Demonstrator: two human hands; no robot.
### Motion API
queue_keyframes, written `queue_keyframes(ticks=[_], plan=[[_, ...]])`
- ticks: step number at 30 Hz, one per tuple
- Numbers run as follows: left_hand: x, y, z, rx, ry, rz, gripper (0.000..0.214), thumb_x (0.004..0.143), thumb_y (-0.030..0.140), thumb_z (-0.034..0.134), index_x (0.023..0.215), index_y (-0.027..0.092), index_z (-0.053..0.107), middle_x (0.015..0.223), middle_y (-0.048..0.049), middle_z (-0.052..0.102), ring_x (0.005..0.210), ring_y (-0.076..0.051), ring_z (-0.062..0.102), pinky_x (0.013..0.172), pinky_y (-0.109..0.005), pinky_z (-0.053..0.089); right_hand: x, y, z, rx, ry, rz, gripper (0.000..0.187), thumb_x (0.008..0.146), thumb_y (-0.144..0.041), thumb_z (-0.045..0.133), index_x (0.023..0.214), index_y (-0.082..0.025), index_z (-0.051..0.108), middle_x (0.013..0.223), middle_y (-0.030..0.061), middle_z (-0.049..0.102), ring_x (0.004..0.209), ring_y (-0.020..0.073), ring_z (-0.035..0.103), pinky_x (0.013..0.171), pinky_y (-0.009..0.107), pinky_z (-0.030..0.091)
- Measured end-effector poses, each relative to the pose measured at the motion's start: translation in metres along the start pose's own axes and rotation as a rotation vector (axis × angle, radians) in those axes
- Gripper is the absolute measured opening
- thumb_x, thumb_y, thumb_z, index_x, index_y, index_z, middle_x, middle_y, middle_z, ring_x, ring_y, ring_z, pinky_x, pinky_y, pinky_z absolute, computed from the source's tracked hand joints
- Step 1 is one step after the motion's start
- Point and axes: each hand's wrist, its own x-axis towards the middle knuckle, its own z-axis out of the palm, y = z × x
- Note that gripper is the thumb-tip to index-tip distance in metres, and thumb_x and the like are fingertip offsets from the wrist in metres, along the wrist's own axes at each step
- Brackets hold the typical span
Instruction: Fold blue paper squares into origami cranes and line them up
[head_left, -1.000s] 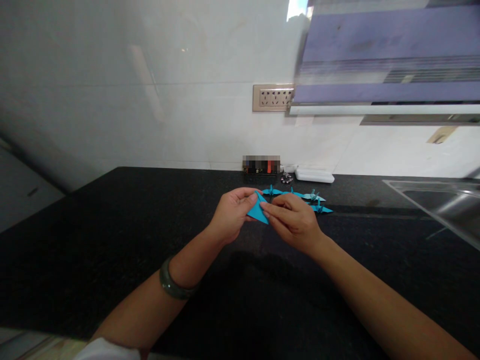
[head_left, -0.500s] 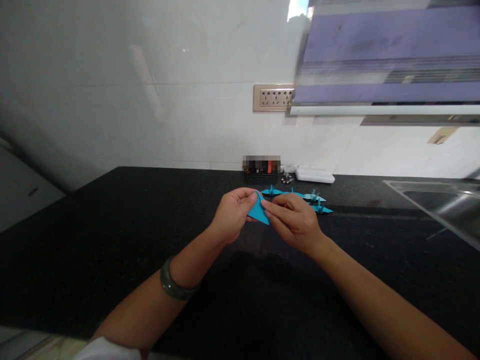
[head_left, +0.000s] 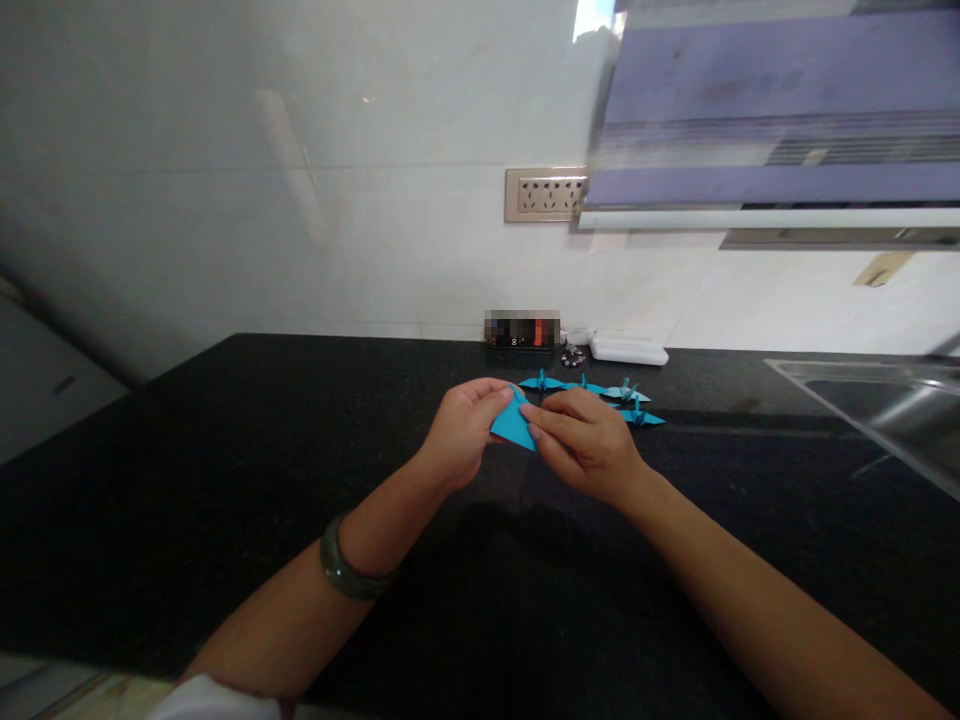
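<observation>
Left of the row of paper cranes (head_left: 543, 383), the left hand (head_left: 463, 428) slants inward, thumb atop the folded blue paper (head_left: 511, 427), fingers behind, pinching it. The paper sits just nearer than the row's left end. The right hand (head_left: 592, 442), nearer than the row's middle, points leftward, fingers bent, gripping the paper's right edge narrowly.

Smooth matt paper sheet (head_left: 513, 425).

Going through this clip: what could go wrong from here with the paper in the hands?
The paper is gripped by both the left hand and right hand, so uneven pressure might skew a crease. The cranes appear close beyond the right hand, partly hidden, so it could nudge them.
</observation>
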Motion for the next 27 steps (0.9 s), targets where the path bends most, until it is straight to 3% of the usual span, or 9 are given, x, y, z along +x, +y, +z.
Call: queue_keyframes(ticks=[8,13,16,20,27], plan=[[0.002,-0.007,-0.003,0.025,0.000,0.067,0.021,0.065,0.027,0.068,0.070,0.011,0.056,0.057,0.0006,0.058,0.048,-0.006,0.049,0.047,-0.018,0.038,0.002,-0.005,0.000,0.136,-0.015,0.070,0.024,0.079,-0.021,0.052,0.098,-0.018,0.065,0.084,0.0084,0.060,0.077,0.0173,0.055,0.066,0.032,0.046],[0.004,-0.010,-0.005,0.060,0.026,0.139,0.022,0.067,0.030,0.067,0.071,0.012,0.057,0.057,0.0011,0.059,0.049,-0.007,0.050,0.050,-0.020,0.039,0.009,-0.009,0.001,0.388,0.113,0.520,0.017,0.082,-0.027,0.049,0.085,-0.017,0.061,0.075,0.0039,0.059,0.069,0.0136,0.055,0.058,0.026,0.045],[0.004,-0.010,-0.005,0.083,0.043,0.166,0.022,0.066,0.031,0.068,0.072,0.013,0.058,0.056,0.0017,0.058,0.049,-0.007,0.050,0.050,-0.019,0.039,0.012,-0.009,0.001,0.471,0.009,0.681,0.021,0.078,-0.035,0.053,0.073,-0.016,0.058,0.068,0.0018,0.057,0.060,0.0118,0.052,0.053,0.024,0.042],[0.004,-0.010,-0.004,0.098,0.057,0.173,0.021,0.065,0.030,0.068,0.072,0.013,0.059,0.059,0.0006,0.060,0.052,-0.008,0.053,0.052,-0.020,0.040,0.013,-0.009,0.001,0.489,-0.122,0.723,0.020,0.075,-0.035,0.056,0.070,-0.015,0.057,0.062,-0.0001,0.055,0.054,0.0098,0.047,0.050,0.022,0.038],[0.004,-0.011,-0.003,0.096,0.080,0.187,0.020,0.063,0.028,0.070,0.070,0.012,0.062,0.062,-0.0002,0.060,0.053,-0.008,0.052,0.052,-0.020,0.041,0.013,-0.010,0.000,0.518,-0.169,0.734,0.019,0.075,-0.032,0.056,0.068,-0.015,0.057,0.060,-0.0013,0.052,0.052,0.0090,0.046,0.049,0.022,0.035]])
